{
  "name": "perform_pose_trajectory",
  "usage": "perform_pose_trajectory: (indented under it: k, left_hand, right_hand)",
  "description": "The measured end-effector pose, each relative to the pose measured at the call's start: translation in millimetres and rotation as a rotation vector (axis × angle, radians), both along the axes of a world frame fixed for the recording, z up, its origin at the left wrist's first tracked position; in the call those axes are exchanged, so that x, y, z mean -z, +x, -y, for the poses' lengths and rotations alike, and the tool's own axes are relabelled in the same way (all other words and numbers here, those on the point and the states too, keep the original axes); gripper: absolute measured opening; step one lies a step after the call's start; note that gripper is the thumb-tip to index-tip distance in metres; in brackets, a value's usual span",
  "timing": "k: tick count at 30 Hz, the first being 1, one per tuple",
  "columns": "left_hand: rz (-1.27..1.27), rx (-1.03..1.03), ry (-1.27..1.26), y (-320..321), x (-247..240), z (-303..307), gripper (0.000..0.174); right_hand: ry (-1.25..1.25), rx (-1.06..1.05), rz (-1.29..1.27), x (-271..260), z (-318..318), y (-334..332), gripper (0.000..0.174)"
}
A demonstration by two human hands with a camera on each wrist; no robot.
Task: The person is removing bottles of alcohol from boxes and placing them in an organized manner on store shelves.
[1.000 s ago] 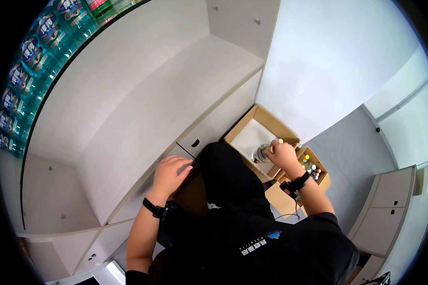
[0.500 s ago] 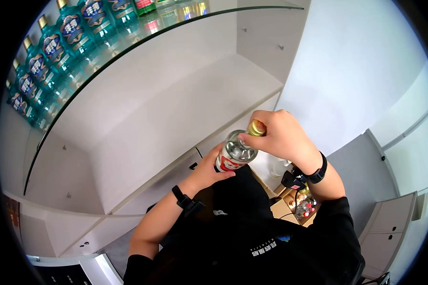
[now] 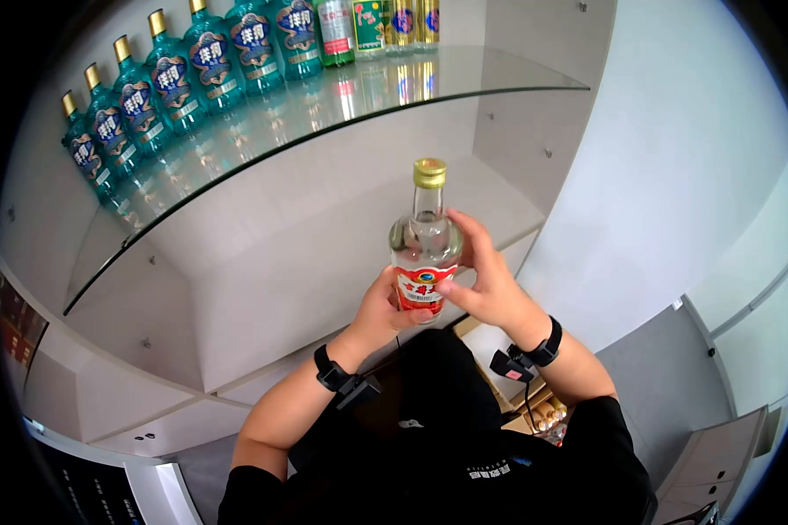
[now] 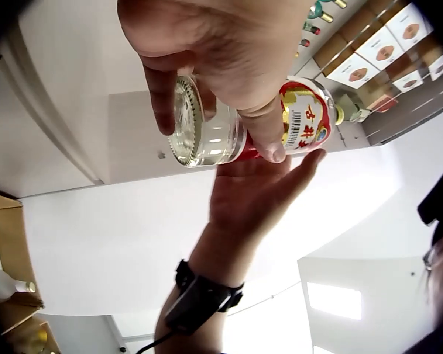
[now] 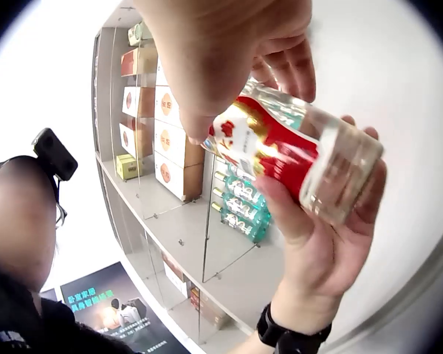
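Observation:
A clear glass bottle point(image 3: 425, 241) with a gold cap and a red and white label stands upright between my two hands in the head view. My left hand point(image 3: 378, 317) grips it low, thumb across the bottom of the label. The right hand point(image 3: 488, 284) holds its right side, thumb on the label and fingers behind the glass. In the left wrist view the ridged base of the bottle point(image 4: 186, 125) shows beside the left hand's fingers. The right wrist view shows the left hand point(image 5: 328, 251) cupped round the bottle's lower end.
A glass shelf point(image 3: 341, 105) above carries a row of teal bottles point(image 3: 210, 61), a green bottle point(image 3: 334, 35) and gold-coloured ones. Below it is a white cabinet compartment point(image 3: 280, 236). An open cardboard box point(image 3: 490, 350) sits on the floor near my knee, with small bottles point(image 3: 547, 416) beside it.
My right hand has lifted the bottle out of the box and brought it up before the shelf. The left hand has joined on its lower part, and the right has moved from neck to body.

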State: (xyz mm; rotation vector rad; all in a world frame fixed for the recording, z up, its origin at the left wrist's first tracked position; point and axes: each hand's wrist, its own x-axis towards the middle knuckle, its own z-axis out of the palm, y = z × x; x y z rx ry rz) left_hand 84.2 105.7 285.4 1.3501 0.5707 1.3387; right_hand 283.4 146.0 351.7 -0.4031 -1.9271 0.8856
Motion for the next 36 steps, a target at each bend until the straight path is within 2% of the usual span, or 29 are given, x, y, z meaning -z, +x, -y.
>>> perform_pose_trajectory:
  k: [1,2,4,5,10,12,14,16,20,21,24,26,27,31,36]
  left_hand:
    - [0.023,0.011,-0.019,1,-10,1,0.069]
    - [0.02,0.007,-0.002,2,-21,2,0.069]
    - [-0.038,-0.004,0.022,4,-39,2,0.072]
    - [-0.041,-0.014,0.047,6,-43,0,0.074]
    - [-0.156,-0.16,0.228,13,-87,-3,0.074]
    - [-0.314,-0.226,0.275,10,-107,-7,0.077]
    - [-0.351,-0.238,0.316,9,-135,-9,0.08]
    - [-0.576,-0.427,0.505,9,-163,-10,0.08]
    - [-0.559,-0.421,0.582,2,-210,-25,0.076]
    - [-0.524,-0.395,0.565,-2,-218,-31,0.073]
    - [-0.544,-0.393,0.594,-11,-241,-42,0.067]
    - [-0.587,-0.513,0.557,-16,-250,-46,0.067]
    - [-0.523,-0.428,0.497,-21,-253,-51,0.069]
    - [-0.518,-0.541,0.517,-34,-251,-63,0.077]
    - [-0.45,-0.511,0.514,-37,-260,-53,0.08]
  right_hand:
    - [0.005,-0.033,0.0,0,0,-3,0.1]
    - [0.023,-0.037,-0.003,-3,1,-5,0.1]
    - [-0.108,-0.039,-0.116,-16,6,-11,0.106]
    - [-0.07,-0.061,-0.151,-23,4,-13,0.111]
    - [-0.058,-0.149,-0.219,-71,-6,-14,0.112]
    - [-0.025,-0.187,-0.313,-87,-10,-17,0.112]
    - [0.021,-0.188,-0.325,-106,-16,-18,0.111]
    - [0.036,-0.173,-0.331,-127,-19,-16,0.111]
    - [0.105,-0.173,-0.374,-157,-48,-21,0.102]
    - [0.122,-0.108,-0.303,-167,-52,-19,0.097]
    - [0.131,-0.134,-0.292,-185,-75,-26,0.096]
    - [0.136,-0.128,-0.266,-196,-81,-33,0.097]
    - [0.145,-0.129,-0.251,-199,-85,-38,0.099]
    - [0.143,-0.166,-0.253,-210,-103,-58,0.101]
    - [0.104,-0.211,-0.312,-218,-101,-74,0.101]
